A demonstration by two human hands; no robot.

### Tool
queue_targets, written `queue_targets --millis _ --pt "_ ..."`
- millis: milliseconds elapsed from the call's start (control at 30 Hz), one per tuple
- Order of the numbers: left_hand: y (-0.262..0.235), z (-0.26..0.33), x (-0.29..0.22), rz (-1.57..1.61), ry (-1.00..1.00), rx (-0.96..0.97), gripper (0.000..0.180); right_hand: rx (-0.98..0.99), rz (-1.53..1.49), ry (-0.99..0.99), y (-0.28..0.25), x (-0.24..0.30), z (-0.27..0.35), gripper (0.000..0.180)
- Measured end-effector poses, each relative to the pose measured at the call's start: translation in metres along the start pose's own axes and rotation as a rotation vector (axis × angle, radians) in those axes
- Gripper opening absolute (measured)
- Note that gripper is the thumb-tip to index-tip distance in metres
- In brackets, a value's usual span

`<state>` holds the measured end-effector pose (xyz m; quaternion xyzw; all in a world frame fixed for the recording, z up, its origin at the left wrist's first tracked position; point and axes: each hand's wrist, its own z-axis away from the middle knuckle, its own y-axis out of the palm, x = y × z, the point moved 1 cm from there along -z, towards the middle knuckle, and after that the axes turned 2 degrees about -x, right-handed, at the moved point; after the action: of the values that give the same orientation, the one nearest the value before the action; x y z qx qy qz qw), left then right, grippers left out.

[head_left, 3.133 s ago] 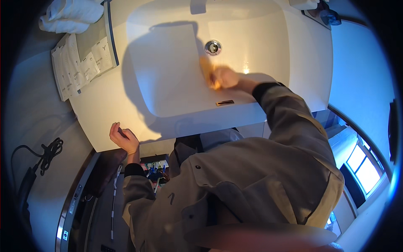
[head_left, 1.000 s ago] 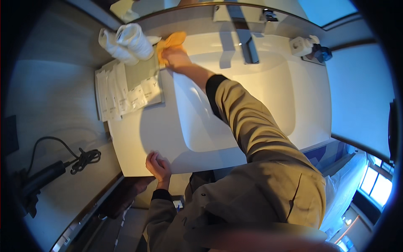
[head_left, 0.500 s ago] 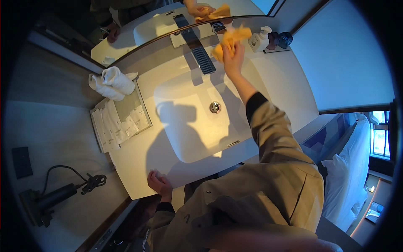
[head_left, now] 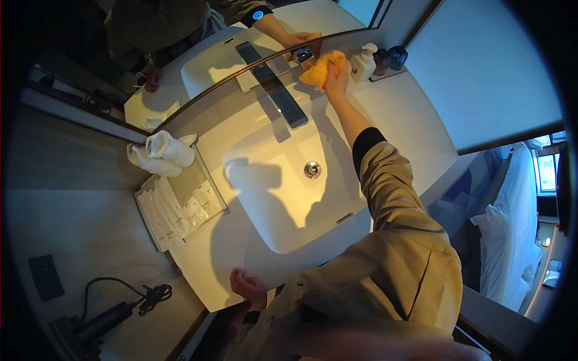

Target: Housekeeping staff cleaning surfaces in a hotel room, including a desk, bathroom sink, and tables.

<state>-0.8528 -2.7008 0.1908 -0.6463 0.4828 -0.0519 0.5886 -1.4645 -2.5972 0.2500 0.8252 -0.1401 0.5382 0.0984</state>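
Orange cloth (head_left: 318,72), in right grip (head_left: 338,82), extending leftward

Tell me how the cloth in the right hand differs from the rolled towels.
The cloth is orange; the rolled towels are white. The cloth is bunched in the right hand; the rolled towels sit on the tray, touched by neither hand. Both look like fabric.

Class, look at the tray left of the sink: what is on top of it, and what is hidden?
On the tray are rolled white towels and flat white packets. A bare patch shows between them; whatever lies beneath both is covered.
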Motion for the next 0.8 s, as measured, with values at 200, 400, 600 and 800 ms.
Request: queue_targets --millis 200,400,600,800 --pt "-0.005 -0.007 -0.013 -0.088 0.046 0.042 0.033 0.199 0.212 -0.416 0.018 0.021 -0.044 0.026" --pt "-0.001 0.0 0.002 -0.174 0.058 0.079 0.035 0.239 0.156 -0.372 0.011 -0.026 -0.046 0.031" --pt "0.003 0.005 -0.001 -0.264 -0.002 0.035 0.032 0.225 -0.035 -0.115 0.001 -0.028 -0.039 0.029" --pt "0.009 -0.002 -0.009 -0.239 -0.068 0.017 0.031 0.12 0.078 -0.411 0.023 -0.018 -0.053 0.029"
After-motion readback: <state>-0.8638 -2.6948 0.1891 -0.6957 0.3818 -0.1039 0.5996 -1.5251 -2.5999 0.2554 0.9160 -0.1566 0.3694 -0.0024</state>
